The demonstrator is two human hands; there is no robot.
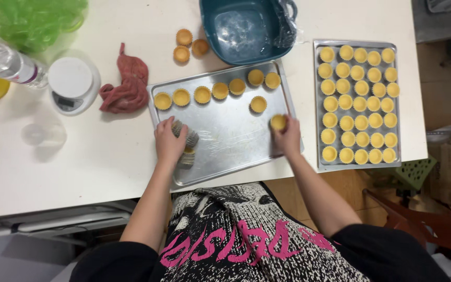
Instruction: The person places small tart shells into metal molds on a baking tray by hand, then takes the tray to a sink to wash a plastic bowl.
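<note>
Right hand [289,137]: fingers closed lightly around one tart shell [278,122], holding it against the near tray at about 4 o'clock of the tray's surface.
Left hand [169,142]: curled over a stack of foil cups [189,143], fingertips gripping the top of the stack, at about 8 o'clock on the same tray.
Tart shell: small, round, pale yellow pastry with a fluted rim, sitting in a foil cup.
Near tray [230,141]: shiny metal sheet, set at a slight tilt, mostly bare; a row of seven shells [217,90] runs along its 12 o'clock edge, one more sits just below that row toward 2 o'clock.
Full tray [318,104]: at 3 o'clock of the near tray, packed with neat rows of the same yellow shells.
Basin [246,28]: dark teal plastic, at 12 o'clock, lined with clear film.
Loose shells [186,46]: three browner ones on the table [53,167], at 11 o'clock.
Cloth [127,83]: crumpled red, at 10 o'clock.
Scale [71,83]: round and white, left of the cloth.
Bottle [9,63]: clear plastic with a white label band, lying at far 9 o'clock.
Green bag [32,18]: thin crinkled plastic, top-left corner.
</note>
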